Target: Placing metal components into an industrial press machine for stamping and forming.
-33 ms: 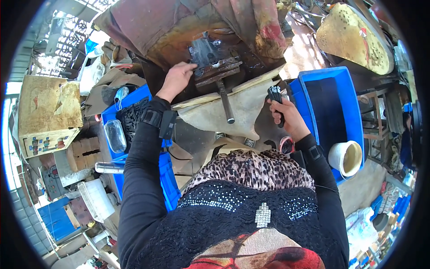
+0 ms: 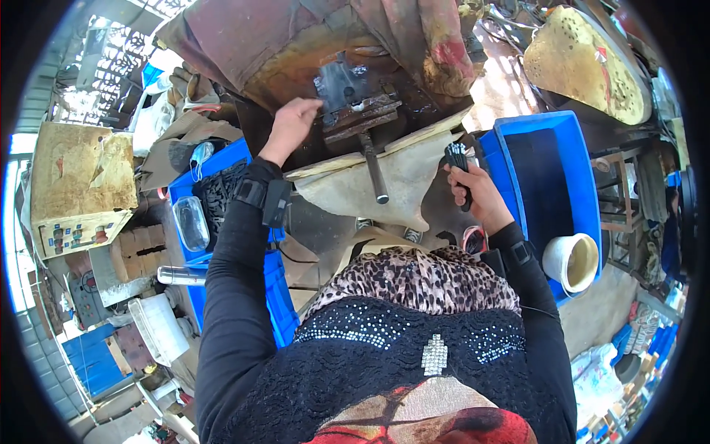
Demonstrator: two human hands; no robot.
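My left hand point(image 2: 293, 127) is beside the left edge of a metal vise-like fixture point(image 2: 361, 120) with a round bar handle point(image 2: 376, 177). Its fingertips are pinched together; whether something small is between them I cannot make out. Behind the fixture's jaw lies a greyish, wet-looking metal plate point(image 2: 342, 85) with a dark round spot. On the right, in front of the blue bin, my right hand point(image 2: 477, 191) is closed round a bundle of thin dark rods point(image 2: 457, 157) with light tips pointing up.
A stained cloth point(image 2: 296, 37) drapes over the back of the work stand. To the right stands a deep blue bin point(image 2: 510, 126) with a whitish bucket point(image 2: 569, 263) at its near end. At left, another blue bin point(image 2: 177, 194) holds many dark pieces and a clear plastic container point(image 2: 192, 224).
My left hand has drawn slightly up and away from the fixture's edge, its index finger now less extended. My right hand keeps its hold on the rods.
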